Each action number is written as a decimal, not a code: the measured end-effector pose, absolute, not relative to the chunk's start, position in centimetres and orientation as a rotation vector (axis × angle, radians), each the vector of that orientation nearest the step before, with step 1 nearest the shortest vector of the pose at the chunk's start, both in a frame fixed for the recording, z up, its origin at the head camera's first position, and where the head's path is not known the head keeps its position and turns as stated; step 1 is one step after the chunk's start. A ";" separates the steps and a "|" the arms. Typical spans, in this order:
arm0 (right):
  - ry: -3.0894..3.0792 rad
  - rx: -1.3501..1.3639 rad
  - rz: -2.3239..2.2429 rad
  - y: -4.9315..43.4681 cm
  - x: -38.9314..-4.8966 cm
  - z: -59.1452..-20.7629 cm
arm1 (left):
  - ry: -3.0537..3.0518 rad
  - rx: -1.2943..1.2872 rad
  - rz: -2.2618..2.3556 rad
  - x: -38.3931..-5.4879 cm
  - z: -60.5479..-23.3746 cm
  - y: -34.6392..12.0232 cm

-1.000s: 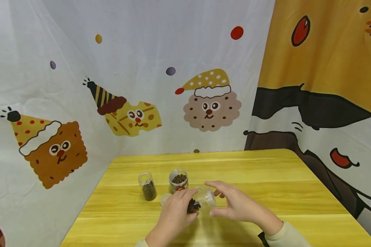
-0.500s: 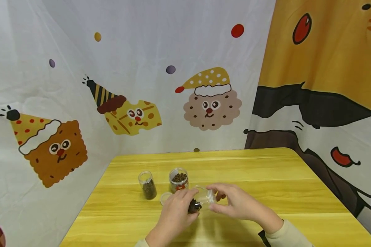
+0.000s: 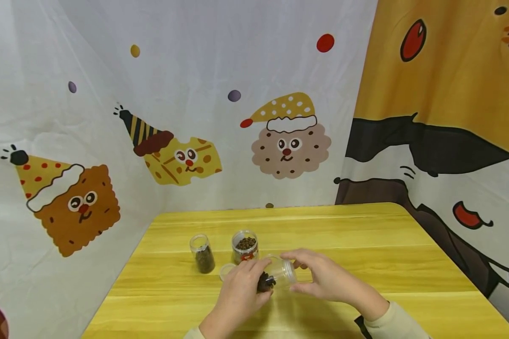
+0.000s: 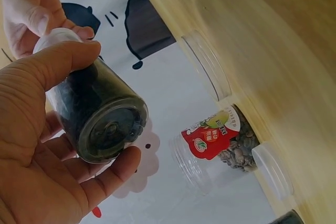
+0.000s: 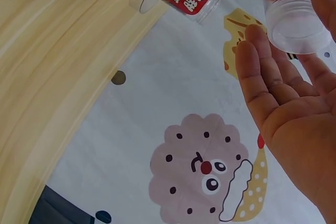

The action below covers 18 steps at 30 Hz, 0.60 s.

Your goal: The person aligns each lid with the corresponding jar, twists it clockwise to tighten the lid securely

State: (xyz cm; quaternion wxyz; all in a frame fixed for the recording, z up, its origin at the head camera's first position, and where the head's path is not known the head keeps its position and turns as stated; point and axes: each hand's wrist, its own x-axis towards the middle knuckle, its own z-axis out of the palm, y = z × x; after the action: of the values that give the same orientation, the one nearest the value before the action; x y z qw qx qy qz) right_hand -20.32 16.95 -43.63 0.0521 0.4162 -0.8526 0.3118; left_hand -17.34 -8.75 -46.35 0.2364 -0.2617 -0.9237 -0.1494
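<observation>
My left hand [image 3: 242, 287] grips a clear jar [image 4: 105, 108] of dark pieces, tipped sideways with its base toward the left wrist camera. A translucent lid [image 5: 299, 27] caps the jar's right end. At that lid is my right hand [image 3: 322, 275], thumb and index finger pinching its edge while the other fingers stay extended. Behind the hands stands an uncovered round jar [image 4: 210, 135] of brown pieces with a red label. Farther left, a slim uncovered jar [image 3: 204, 256] holds fine dark contents.
One loose clear lid [image 4: 273, 169] lies by the labelled jar, and a wider loose lid [image 4: 207, 66] lies on its other side. All stand on a yellow wood-grain table [image 3: 161, 292]. A cartoon-printed cloth [image 3: 195, 70] hangs beyond the table's back edge.
My right hand closes in on the lid, then its fingers loosen slightly and shift at its edge. The left hand and the held jar stay nearly in place.
</observation>
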 end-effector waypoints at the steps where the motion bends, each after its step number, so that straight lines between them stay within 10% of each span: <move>1: -2.577 1.278 0.945 16.9 -20.4 -43.7 | -2.533 -0.717 -0.409 -17.3 -46.3 -8.8; 18: -2.734 1.184 1.033 17.0 -20.4 -43.9 | -2.509 -0.719 -0.414 -17.2 -46.6 -8.6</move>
State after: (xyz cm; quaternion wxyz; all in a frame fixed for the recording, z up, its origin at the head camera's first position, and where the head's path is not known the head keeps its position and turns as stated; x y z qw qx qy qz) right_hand -20.36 17.02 -43.92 -0.0057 0.3757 -0.8669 0.3275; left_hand -17.22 -8.62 -46.55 0.2466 -0.2637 -0.9201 -0.1519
